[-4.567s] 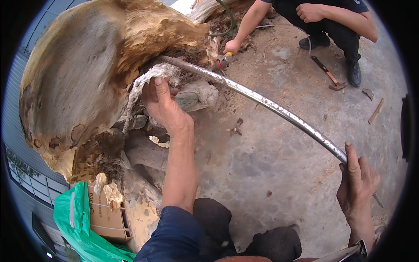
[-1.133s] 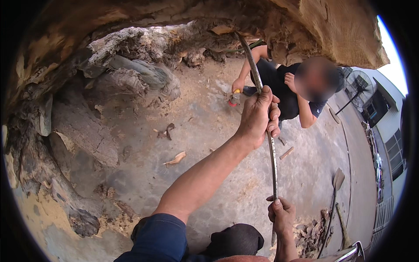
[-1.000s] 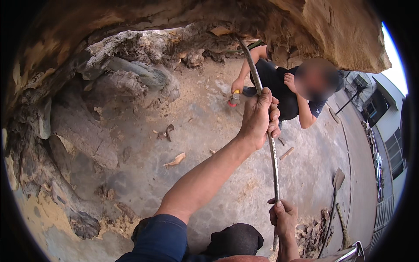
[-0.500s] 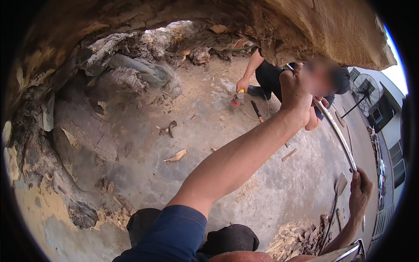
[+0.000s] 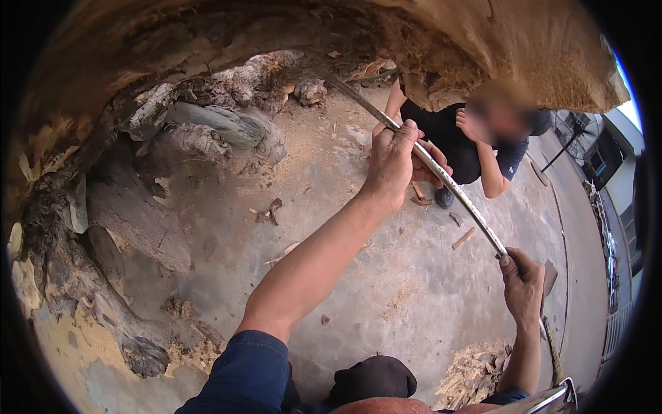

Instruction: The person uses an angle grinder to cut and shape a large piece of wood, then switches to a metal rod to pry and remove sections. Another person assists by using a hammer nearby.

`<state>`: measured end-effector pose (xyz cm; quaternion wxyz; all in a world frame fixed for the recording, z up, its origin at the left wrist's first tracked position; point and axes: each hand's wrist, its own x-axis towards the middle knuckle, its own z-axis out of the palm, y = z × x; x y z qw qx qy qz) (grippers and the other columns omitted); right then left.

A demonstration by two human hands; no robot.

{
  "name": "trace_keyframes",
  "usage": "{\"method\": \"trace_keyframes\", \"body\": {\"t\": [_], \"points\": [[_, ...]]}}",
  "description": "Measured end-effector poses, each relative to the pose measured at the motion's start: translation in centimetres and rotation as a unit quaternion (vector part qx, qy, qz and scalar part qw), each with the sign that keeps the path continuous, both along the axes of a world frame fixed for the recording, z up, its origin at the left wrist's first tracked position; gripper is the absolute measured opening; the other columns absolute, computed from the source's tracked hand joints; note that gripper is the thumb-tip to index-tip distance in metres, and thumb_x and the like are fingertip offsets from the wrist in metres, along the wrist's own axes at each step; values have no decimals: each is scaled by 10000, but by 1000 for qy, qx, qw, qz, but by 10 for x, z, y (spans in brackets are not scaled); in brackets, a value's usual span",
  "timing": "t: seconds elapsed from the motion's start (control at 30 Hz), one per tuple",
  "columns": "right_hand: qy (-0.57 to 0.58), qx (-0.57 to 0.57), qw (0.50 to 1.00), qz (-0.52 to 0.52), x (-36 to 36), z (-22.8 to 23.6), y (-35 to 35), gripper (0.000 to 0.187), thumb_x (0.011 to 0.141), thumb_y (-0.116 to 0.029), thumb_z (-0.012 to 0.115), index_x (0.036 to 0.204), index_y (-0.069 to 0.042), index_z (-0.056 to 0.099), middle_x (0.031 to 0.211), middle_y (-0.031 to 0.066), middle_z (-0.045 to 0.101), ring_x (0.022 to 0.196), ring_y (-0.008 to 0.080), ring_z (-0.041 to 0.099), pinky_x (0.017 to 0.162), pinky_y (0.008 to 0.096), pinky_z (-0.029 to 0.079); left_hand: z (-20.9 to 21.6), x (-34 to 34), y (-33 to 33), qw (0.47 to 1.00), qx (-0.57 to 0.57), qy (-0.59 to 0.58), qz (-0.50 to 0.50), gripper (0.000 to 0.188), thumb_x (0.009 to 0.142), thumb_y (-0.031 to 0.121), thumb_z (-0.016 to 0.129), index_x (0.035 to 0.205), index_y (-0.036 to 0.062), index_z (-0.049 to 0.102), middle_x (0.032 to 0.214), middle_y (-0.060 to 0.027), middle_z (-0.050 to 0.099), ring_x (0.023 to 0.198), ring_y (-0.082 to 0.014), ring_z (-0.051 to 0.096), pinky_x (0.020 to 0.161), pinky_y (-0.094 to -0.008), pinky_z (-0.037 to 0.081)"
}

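A: Change since the previous frame: left hand (image 5: pixel 391 162), right hand (image 5: pixel 522 281) and metal bar (image 5: pixel 460 196) all shifted leftward. Location?

B: Metal bar: slanting above the concrete floor (image 5: pixel 386 276), far end under the large wood piece (image 5: pixel 538 55); contact there, cannot tell.

A: Handling?

B: Judged stiff, fairly heavy, not fragile; worn surface, possibly slick. Suggested holds: mid-length for weight, near end for steering.

A: Fingers?

B: Left: curled about mid-length, thumb against the metal. Right: closed about the near end.

A: Pose?

B: Left forearm (image 5: pixel 317 255) reaching diagonally up and rightward; right forearm (image 5: pixel 525 355) near upright.
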<state>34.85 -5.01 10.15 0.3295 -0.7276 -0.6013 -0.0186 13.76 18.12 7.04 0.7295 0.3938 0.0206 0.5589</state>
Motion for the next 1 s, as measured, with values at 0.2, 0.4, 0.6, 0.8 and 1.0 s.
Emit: {"method": "trace_keyframes", "body": {"t": [0.2,0.4,0.6,0.8,1.0], "points": [[294,-62,954,13,-1,-64,-51,332,990,-271,685,1047,56,705,607,-45,497,524,41,419,470,228,297,-2,20,-28,996,33,80,-20,351,1092,338,371,985,11,436,647,-154,645,539,-266,697,427,-333,570],[327,-48,944,10,-7,-75,-50,332,992,-252,682,1058,72,700,623,-43,507,522,44,423,464,224,294,-4,22,-28,994,45,95,5,338,1093,320,364,968,12,426,609,-154,641,499,-245,681,377,-306,526],[363,-62,930,2,-19,-81,-58,289,1001,-202,661,1072,76,697,635,-39,509,529,44,430,474,220,299,-3,14,-37,990,49,136,5,325,1097,293,350,1037,-15,436,631,-163,651,529,-257,697,393,-298,531],[362,-28,932,11,-23,-99,-57,386,982,-334,689,1050,46,708,584,-42,494,477,39,400,439,225,265,-3,14,-37,990,54,132,6,324,1097,348,348,952,63,394,593,-131,631,474,-223,661,351,-276,476],[408,-71,910,0,-36,-93,-61,324,997,-231,671,1090,79,686,642,-39,506,534,41,418,477,222,289,-7,9,-39,984,55,171,10,281,1074,253,365,1003,-8,441,628,-170,651,512,-261,688,394,-304,533]]}}
